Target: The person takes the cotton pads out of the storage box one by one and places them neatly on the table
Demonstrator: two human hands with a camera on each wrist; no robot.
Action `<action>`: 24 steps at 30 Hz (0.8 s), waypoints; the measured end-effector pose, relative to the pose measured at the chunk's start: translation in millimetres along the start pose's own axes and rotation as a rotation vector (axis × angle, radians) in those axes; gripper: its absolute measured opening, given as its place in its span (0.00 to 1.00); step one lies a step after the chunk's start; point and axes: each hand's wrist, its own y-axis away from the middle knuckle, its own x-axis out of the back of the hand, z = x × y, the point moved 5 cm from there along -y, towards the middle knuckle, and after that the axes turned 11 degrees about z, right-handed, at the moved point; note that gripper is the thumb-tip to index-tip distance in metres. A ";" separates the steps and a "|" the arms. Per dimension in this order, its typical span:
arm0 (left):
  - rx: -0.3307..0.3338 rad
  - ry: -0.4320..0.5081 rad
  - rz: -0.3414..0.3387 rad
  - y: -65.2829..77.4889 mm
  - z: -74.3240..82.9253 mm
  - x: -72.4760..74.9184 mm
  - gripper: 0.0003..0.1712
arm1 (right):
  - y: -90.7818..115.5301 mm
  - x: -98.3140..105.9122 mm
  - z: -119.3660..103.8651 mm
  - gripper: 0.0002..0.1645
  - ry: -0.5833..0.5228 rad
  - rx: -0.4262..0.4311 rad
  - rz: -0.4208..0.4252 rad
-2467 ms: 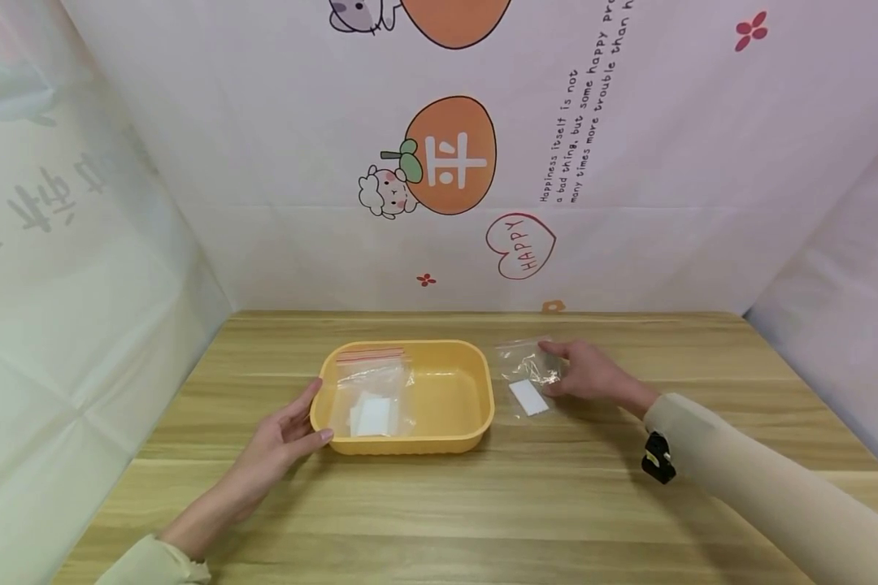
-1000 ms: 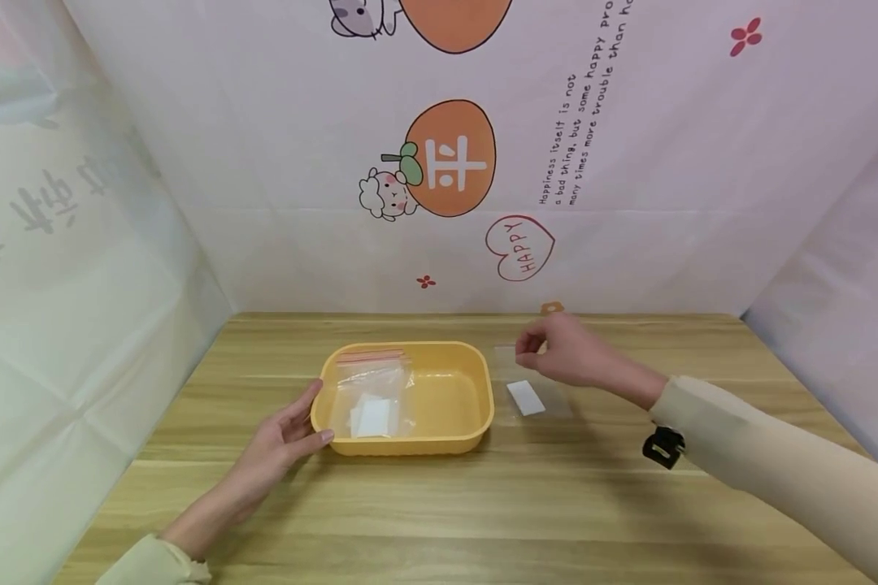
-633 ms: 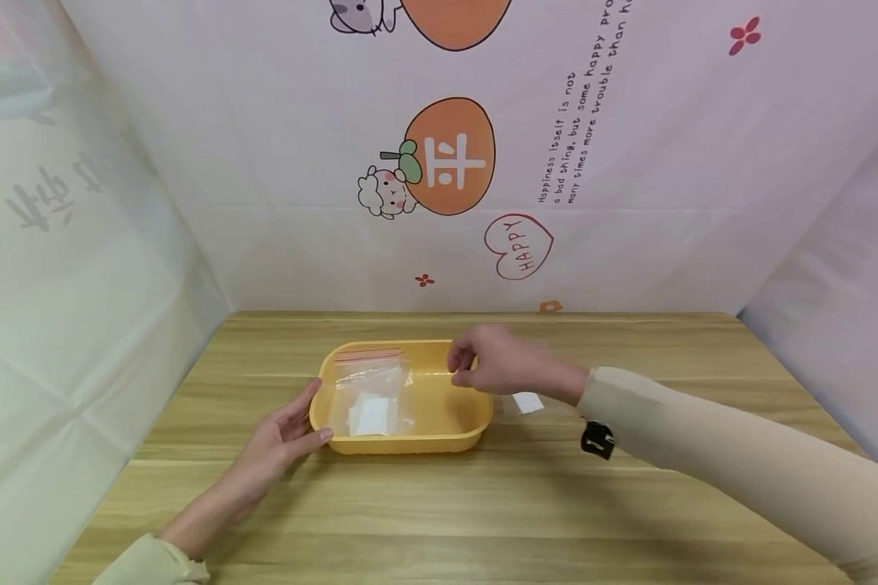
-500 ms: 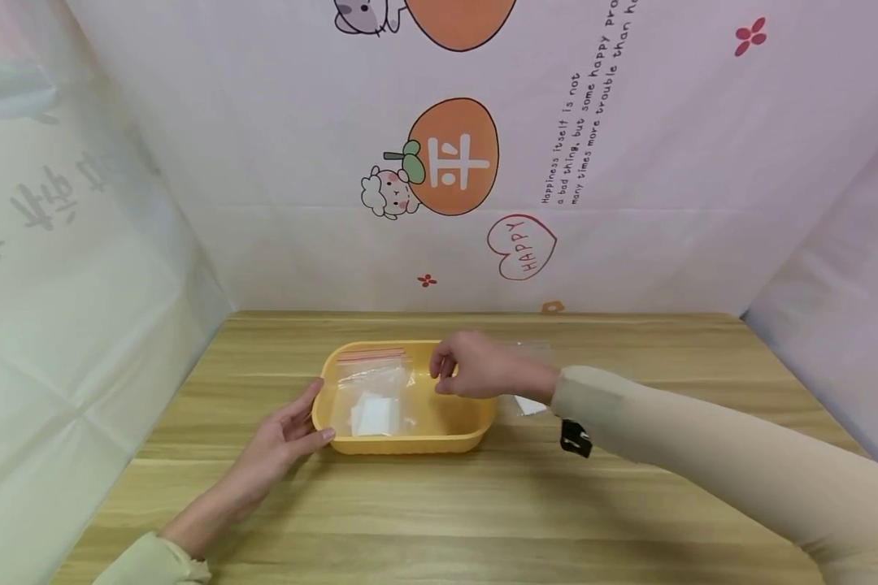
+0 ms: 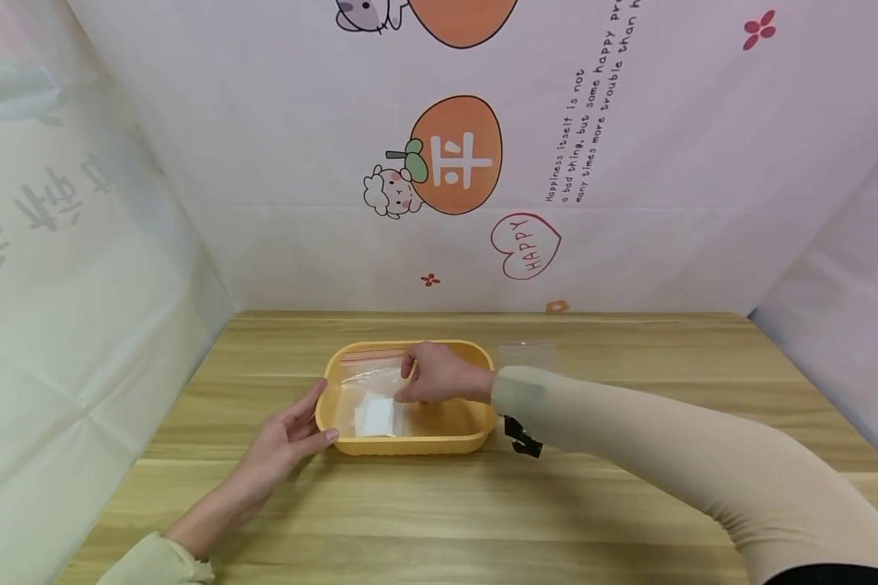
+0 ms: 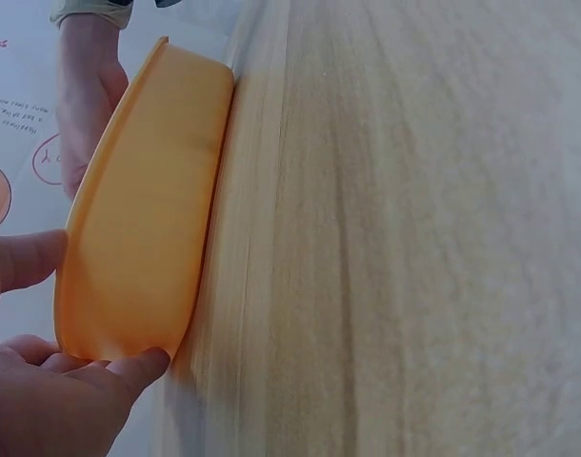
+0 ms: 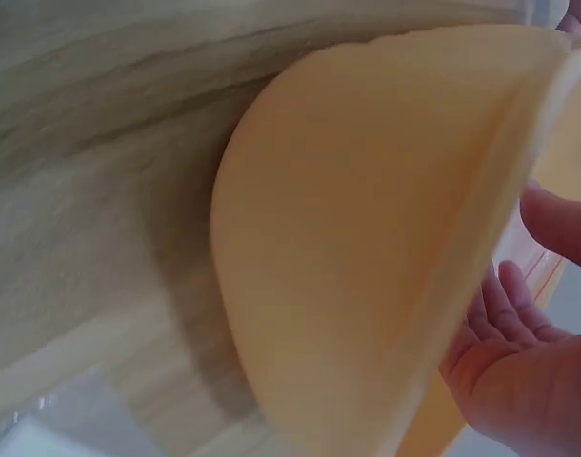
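Observation:
A yellow plastic basin (image 5: 410, 445) stands on the wooden table. My left hand (image 5: 287, 431) grips its left end, thumb near the front corner and fingers along the outer side; the left wrist view shows that hand (image 6: 52, 381) on the basin wall (image 6: 152, 200). Inside, at the left, lie clear zip bags (image 5: 358, 378) with red-striped tops and white pieces (image 5: 375, 417) in them. My right hand (image 5: 439, 374) reaches over the basin beside the bags' right edge. In the right wrist view its thumb and fingers (image 7: 510, 324) are bent and apart; whether they touch a bag is unclear.
Another clear bag (image 5: 528, 353) lies on the table right of the basin, mostly hidden by the right sleeve (image 5: 600, 414). A black clip-like object (image 5: 521, 439) hangs at that cuff. Printed cloth (image 5: 300, 244) walls the back and sides of the table (image 5: 336, 520).
My right hand has left the loose bag on the right, lifted, and moved left over the basin to the bags inside. My left hand stays on the basin's left end.

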 end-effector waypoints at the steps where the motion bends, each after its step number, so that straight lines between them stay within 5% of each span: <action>1: -0.001 0.001 -0.002 -0.1 0.0 -0.2 0.50 | -0.3 -1.1 -0.2 0.19 -0.007 -0.012 0.009; 11: -0.005 -0.001 0.003 -0.1 0.4 -1.0 0.50 | -0.9 -6.8 2.5 0.19 -0.023 -0.094 0.094; 24: 0.025 -0.009 -0.003 0.1 0.5 -2.0 0.50 | 2.7 -10.4 6.2 0.15 -0.350 -0.141 0.101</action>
